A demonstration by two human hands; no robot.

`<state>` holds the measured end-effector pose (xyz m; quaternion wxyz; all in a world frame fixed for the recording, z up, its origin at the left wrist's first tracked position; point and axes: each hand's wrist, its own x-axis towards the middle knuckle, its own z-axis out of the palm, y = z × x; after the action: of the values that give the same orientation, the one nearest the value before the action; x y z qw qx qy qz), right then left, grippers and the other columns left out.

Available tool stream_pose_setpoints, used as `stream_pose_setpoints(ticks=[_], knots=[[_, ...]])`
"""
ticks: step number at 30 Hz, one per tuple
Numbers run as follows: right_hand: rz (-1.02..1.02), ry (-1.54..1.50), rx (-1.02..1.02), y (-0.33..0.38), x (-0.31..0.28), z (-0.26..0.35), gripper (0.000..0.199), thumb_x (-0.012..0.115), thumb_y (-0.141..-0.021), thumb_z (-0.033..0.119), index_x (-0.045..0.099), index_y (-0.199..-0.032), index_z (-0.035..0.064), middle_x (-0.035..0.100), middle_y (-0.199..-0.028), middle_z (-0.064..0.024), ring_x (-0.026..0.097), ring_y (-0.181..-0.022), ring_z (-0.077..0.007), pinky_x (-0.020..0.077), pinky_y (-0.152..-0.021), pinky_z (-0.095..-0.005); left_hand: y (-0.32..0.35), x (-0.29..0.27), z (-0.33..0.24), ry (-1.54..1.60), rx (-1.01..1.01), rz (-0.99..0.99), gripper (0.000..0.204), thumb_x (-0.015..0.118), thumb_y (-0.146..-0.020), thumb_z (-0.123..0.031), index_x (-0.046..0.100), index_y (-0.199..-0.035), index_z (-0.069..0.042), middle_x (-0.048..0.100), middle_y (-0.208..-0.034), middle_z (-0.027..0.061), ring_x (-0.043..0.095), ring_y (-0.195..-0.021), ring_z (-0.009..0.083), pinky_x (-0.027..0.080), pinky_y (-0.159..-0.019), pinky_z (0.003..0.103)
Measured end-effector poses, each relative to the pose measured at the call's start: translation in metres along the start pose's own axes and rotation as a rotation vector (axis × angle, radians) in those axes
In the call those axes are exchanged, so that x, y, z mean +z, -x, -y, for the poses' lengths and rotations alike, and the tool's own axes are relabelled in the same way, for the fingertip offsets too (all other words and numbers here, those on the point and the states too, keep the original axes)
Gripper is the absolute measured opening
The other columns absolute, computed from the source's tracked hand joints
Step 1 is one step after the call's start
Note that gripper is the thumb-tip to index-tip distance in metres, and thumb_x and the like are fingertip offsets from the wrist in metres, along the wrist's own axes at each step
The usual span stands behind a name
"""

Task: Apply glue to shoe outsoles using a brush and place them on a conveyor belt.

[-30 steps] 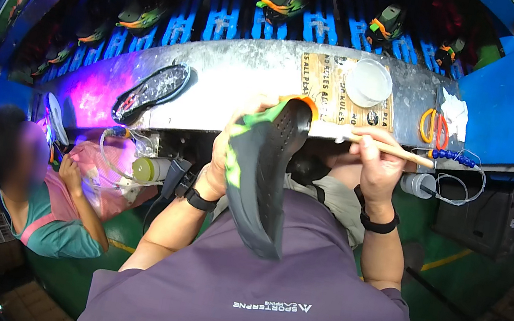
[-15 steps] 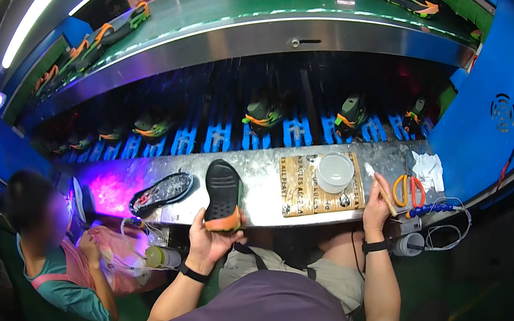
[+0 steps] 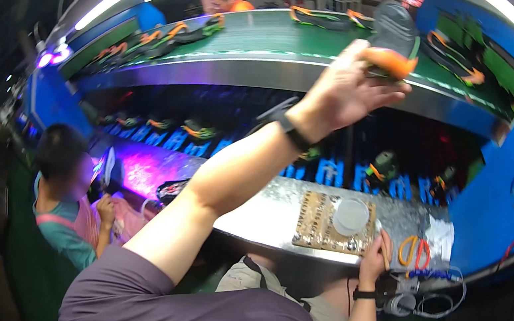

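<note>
My left hand [image 3: 352,88] is stretched far out over the upper green belt [image 3: 257,29]. Its fingers hold a black shoe sole [image 3: 395,31] by the orange heel, toe pointing away. Down at the bench, my right hand [image 3: 375,256] is closed round a thin brush [image 3: 386,247] with a wooden handle, next to a translucent tub [image 3: 351,217]. The tub stands on a brown printed cardboard sheet [image 3: 313,230]. Behind my left arm, a dark shoe piece [image 3: 170,191] on the metal bench is partly hidden.
Several black, orange and green soles [image 3: 451,57] lie along the belt. Below, green-and-orange shoes [image 3: 382,167] stand on blue holders. Orange-handled scissors [image 3: 415,251], a white cloth [image 3: 439,238] and a blue jointed hose [image 3: 430,274] are at right. A co-worker [image 3: 66,197] sits at left.
My left hand has carried the sole from the bench edge up and away to above the belt. The view has tilted upward. My right hand keeps the brush near the tub.
</note>
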<state>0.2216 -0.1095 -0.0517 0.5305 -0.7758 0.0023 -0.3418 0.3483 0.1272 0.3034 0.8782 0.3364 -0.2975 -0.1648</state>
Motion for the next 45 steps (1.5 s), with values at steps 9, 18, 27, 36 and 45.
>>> stream_pose_setpoints(ticks=[9,18,27,36,45], knots=[[0.023,0.070,-0.059,-0.003,-0.002,0.001,0.024,0.053,-0.098,0.005,0.066,-0.116,-0.0062,0.065,-0.100,-0.0196,0.062,-0.090,-0.0356,0.0484,-0.080,-0.0429,0.028,-0.063,-0.087,-1.792,0.397,-0.440,0.033,0.063,-0.093,-0.023,0.073,-0.115,-0.001,0.076,-0.089,0.0116,0.072,-0.079,0.0148,0.057,-0.073,0.029],[0.034,0.104,-0.075,-0.005,0.009,0.013,0.023,0.053,-0.096,0.004,0.066,-0.113,-0.0059,0.065,-0.098,-0.0215,0.061,-0.087,-0.0388,0.0484,-0.078,-0.0448,0.146,-0.265,-0.324,-2.559,-0.398,-1.344,0.057,0.073,-0.081,-0.029,0.056,-0.129,-0.003,0.053,-0.128,0.0331,0.059,-0.116,0.0491,0.052,-0.093,0.056],[-0.008,0.169,-0.106,-0.004,0.012,0.018,0.022,0.058,-0.092,0.001,0.067,-0.112,-0.0021,0.065,-0.093,-0.0181,0.063,-0.083,-0.0369,0.0500,-0.074,-0.0425,0.154,-0.288,-0.372,-2.876,-0.457,-0.673,0.030,0.049,-0.082,0.002,0.064,-0.108,0.000,0.067,-0.114,0.0241,0.063,-0.114,0.0405,0.049,-0.096,0.050],[0.017,0.199,-0.095,-0.004,0.010,0.019,0.023,0.058,-0.092,0.003,0.068,-0.112,-0.0007,0.065,-0.094,-0.0175,0.064,-0.084,-0.0357,0.0507,-0.074,-0.0417,0.108,-0.194,-0.298,-2.737,0.225,-0.101,0.022,0.069,-0.088,-0.016,0.073,-0.104,-0.001,0.072,-0.091,0.0204,0.070,-0.085,0.0357,0.055,-0.079,0.043],[0.027,0.133,-0.082,-0.004,0.007,0.022,0.022,0.060,-0.095,0.008,0.069,-0.112,-0.0015,0.069,-0.100,-0.0186,0.067,-0.089,-0.0351,0.0520,-0.078,-0.0407,0.128,-0.205,-0.276,-2.358,-0.117,-1.098,0.075,0.068,-0.086,-0.049,0.056,-0.126,0.014,0.067,-0.112,0.0350,0.064,-0.112,0.0453,0.048,-0.100,0.045]])
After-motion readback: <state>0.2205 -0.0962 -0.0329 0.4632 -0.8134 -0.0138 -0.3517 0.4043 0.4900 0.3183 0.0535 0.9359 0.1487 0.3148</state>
